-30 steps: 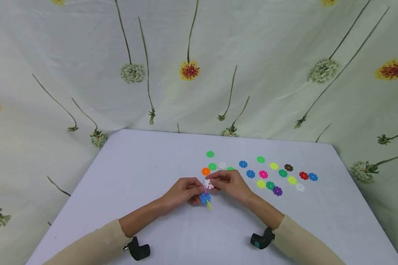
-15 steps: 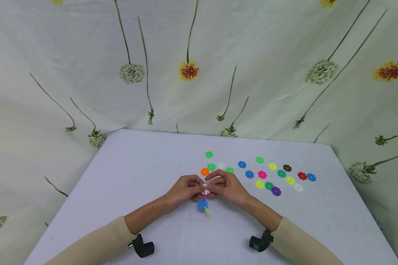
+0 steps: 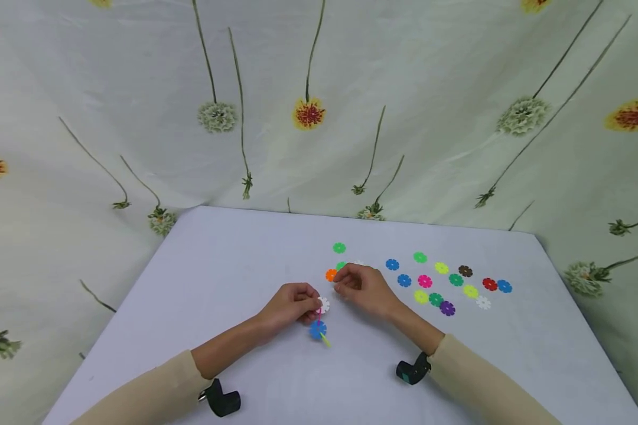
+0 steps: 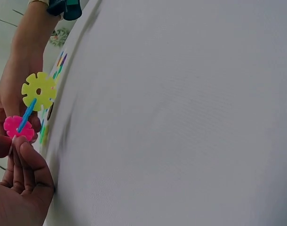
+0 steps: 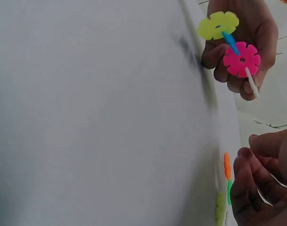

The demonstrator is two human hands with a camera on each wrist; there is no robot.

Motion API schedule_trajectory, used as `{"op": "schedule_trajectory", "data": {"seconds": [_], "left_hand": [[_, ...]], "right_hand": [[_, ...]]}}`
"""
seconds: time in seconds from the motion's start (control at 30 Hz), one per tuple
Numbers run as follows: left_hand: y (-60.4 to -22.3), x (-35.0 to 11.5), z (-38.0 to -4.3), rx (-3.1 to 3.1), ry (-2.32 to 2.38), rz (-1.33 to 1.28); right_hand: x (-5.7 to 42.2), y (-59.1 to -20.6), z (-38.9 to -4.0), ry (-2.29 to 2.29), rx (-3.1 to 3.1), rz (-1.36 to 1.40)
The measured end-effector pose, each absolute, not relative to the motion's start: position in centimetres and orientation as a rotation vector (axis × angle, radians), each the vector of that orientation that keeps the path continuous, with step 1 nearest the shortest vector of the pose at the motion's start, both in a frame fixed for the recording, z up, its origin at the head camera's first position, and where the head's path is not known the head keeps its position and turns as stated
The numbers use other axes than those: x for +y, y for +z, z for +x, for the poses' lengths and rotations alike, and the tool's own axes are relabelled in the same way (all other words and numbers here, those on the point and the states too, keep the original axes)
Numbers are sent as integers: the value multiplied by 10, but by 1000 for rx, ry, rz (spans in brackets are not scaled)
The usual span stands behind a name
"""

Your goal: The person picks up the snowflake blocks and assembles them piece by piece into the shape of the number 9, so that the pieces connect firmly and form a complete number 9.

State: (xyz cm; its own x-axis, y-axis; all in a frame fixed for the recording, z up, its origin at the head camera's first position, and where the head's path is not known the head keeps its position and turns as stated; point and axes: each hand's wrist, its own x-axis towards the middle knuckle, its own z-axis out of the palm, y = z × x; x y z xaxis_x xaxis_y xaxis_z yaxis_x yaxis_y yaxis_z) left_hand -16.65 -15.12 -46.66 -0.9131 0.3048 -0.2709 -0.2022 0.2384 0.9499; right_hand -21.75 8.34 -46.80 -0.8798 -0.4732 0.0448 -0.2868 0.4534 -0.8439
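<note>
In the head view my left hand [image 3: 292, 308] pinches a white notched flower disc [image 3: 324, 305] above the table. Joined below it hang a pink disc seen edge-on, a blue disc [image 3: 318, 330] and a yellow disc [image 3: 325, 340]. The left wrist view shows the pink disc [image 4: 12, 124] face-on close to the fingertips, the blue one edge-on, and the yellow disc [image 4: 36, 84] face-on at the far end. To the right, apart from this chain, is my right hand [image 3: 368, 290]. Its fingers are loosely bent with nothing between them, near an orange disc [image 3: 331, 275].
Loose flower discs lie scattered beyond and right of the hands, among them a purple disc [image 3: 447, 308], a brown disc [image 3: 465, 271] and a red disc [image 3: 490, 284]. The white table [image 3: 234, 254] meets a flower-printed cloth [image 3: 276, 159] at its far edge.
Both hands met at the white disc half a second ago. My right hand has since let go and moved away up and right, while the left keeps the chain.
</note>
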Motion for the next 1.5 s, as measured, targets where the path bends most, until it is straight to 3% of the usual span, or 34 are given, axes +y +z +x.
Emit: {"op": "schedule_trajectory", "data": {"seconds": [0.5, 1.13, 1.5], "left_hand": [[-464, -159, -163, 2095, 1721, 81], [-466, -161, -164, 2096, 1719, 74], [-464, -157, -165, 2098, 1708, 57]], "right_hand": [[60, -474, -245, -856, 2916, -690], [72, -478, -237, -1269, 2740, -832], [92, -471, -211, -1440, 2556, -858]]}}
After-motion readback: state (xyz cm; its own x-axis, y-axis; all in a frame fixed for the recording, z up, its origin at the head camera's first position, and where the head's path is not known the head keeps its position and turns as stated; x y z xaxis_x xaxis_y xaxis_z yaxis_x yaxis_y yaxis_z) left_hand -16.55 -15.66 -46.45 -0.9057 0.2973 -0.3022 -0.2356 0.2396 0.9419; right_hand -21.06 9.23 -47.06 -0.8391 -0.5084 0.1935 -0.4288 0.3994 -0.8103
